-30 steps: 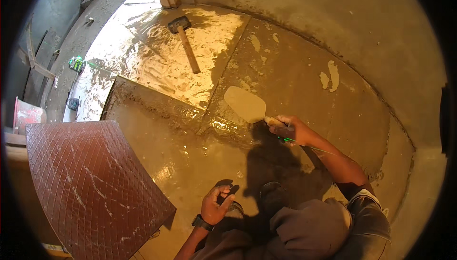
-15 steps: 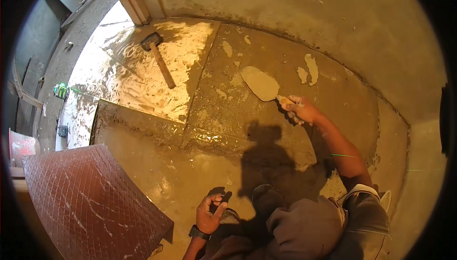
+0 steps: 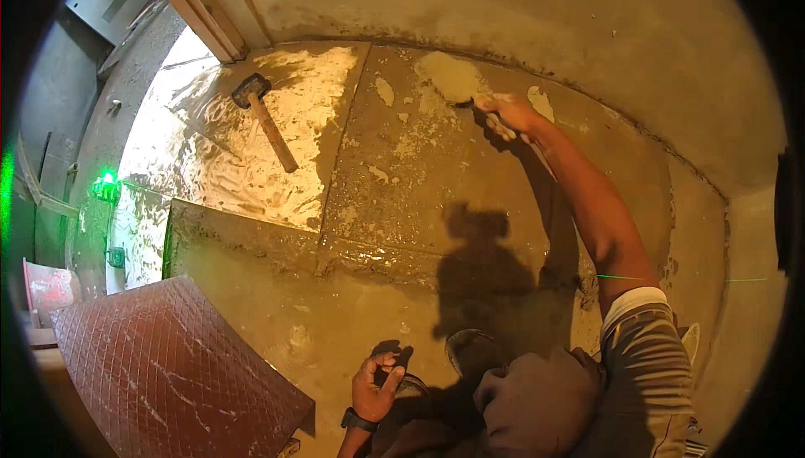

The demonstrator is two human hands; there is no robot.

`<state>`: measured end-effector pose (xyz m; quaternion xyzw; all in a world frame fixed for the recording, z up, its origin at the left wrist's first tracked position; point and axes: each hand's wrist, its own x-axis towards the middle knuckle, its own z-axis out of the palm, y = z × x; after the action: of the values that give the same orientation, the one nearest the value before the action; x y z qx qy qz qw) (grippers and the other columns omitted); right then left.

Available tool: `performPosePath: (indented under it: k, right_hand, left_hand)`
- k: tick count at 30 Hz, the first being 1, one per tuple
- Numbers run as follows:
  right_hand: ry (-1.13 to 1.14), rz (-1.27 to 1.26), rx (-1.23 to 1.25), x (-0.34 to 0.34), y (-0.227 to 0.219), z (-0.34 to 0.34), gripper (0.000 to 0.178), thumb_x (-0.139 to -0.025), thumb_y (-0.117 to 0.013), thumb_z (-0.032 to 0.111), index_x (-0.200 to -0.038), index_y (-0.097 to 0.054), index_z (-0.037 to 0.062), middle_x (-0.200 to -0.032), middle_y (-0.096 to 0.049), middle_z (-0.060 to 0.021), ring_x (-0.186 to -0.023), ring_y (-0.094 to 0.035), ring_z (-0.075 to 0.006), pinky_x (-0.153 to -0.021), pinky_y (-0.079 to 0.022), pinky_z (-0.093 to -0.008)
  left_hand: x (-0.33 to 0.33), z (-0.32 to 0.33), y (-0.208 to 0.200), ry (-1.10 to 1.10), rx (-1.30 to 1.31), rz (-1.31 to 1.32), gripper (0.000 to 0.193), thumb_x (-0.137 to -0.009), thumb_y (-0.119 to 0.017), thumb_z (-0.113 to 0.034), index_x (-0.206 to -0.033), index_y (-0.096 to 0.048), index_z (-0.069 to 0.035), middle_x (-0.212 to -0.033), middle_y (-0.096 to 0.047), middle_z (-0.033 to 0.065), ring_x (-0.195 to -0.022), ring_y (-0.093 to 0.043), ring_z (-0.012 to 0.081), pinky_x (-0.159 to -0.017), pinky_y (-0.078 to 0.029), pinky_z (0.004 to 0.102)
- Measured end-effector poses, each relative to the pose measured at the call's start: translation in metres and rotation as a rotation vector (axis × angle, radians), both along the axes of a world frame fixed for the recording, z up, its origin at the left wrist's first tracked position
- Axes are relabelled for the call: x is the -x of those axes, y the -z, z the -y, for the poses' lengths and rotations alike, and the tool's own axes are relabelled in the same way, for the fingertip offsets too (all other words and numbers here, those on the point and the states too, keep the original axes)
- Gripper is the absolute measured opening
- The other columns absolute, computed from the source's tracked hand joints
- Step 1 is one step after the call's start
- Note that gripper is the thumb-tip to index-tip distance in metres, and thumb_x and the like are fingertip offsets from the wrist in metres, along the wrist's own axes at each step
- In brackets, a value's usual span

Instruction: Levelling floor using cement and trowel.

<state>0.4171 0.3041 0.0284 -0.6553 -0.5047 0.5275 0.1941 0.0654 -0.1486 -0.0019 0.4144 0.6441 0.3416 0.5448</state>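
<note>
My right hand [image 3: 508,116] is wrapped round the handle of a trowel [image 3: 453,77], reaching far forward. The trowel's broad blade, pale with mortar, lies over the smeared floor tile [image 3: 419,165] near the foot of the wall. Close to my body, my left hand [image 3: 375,387] hangs above the wet mortar bed [image 3: 335,324], its fingers loosely bent and the thumb apart, holding nothing. A mallet [image 3: 272,133] with a dark head and wooden handle rests on the shiny wet tile [image 3: 293,194] to the left.
A red-brown tile [image 3: 168,366] with a grid-patterned face is at lower left. Behind it stands a pinkish bucket [image 3: 52,290]. A laser level [image 3: 106,187] shines green at far left, with a small box-shaped device [image 3: 116,257] nearby. The wall [image 3: 537,5] bounds the far side.
My right hand has pushed the trowel forward, closer to the wall, and the arm is straighter. The view has shifted slightly. My left hand keeps much the same pose.
</note>
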Motion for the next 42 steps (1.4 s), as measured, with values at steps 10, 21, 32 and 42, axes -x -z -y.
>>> performPosePath:
  k: [10,21,32,42]
  right_hand:
    - [-0.019,-0.002,0.004,0.008,0.012,0.037,0.030,-0.097,-0.059,0.029,-0.107,-0.055,0.0015,-0.065,-0.054,-0.0018,-0.047,-0.047,-0.0099,-0.039,-0.038,-0.0281]
    - [0.021,-0.046,0.103,0.028,-0.014,0.184,0.024,-0.095,-0.062,0.027,-0.103,-0.057,0.0052,-0.063,-0.051,0.0011,-0.047,-0.047,-0.0076,-0.040,-0.037,-0.0251]
    - [-0.086,-0.045,0.131,0.039,-0.006,0.273,0.053,-0.092,-0.068,0.037,-0.128,-0.055,0.0006,-0.078,-0.058,-0.0020,-0.057,-0.052,-0.0079,-0.048,-0.042,-0.0258]
    - [0.267,0.026,0.072,-0.040,-0.015,0.220,0.024,-0.097,-0.057,0.028,-0.107,-0.058,0.0055,-0.066,-0.056,-0.0025,-0.045,-0.049,-0.0096,-0.037,-0.038,-0.0252]
  left_hand:
    - [0.002,-0.017,0.009,-0.022,0.012,0.024,0.030,-0.088,-0.073,-0.014,-0.110,-0.062,0.003,-0.098,-0.065,0.0069,-0.089,-0.059,0.0119,-0.080,-0.050,0.0296]
    - [0.003,0.004,0.021,-0.012,-0.058,0.055,0.028,-0.088,-0.073,-0.014,-0.107,-0.063,0.003,-0.093,-0.066,0.0091,-0.086,-0.061,0.0132,-0.078,-0.052,0.0301]
    - [0.001,0.007,0.013,0.104,-0.129,0.050,0.031,-0.086,-0.073,-0.012,-0.111,-0.064,0.003,-0.095,-0.067,0.0113,-0.083,-0.064,0.0158,-0.077,-0.052,0.0301]
    - [0.011,0.010,0.013,0.068,-0.098,0.052,0.030,-0.086,-0.073,-0.010,-0.111,-0.064,0.004,-0.092,-0.066,0.0085,-0.081,-0.062,0.0126,-0.075,-0.052,0.0284]
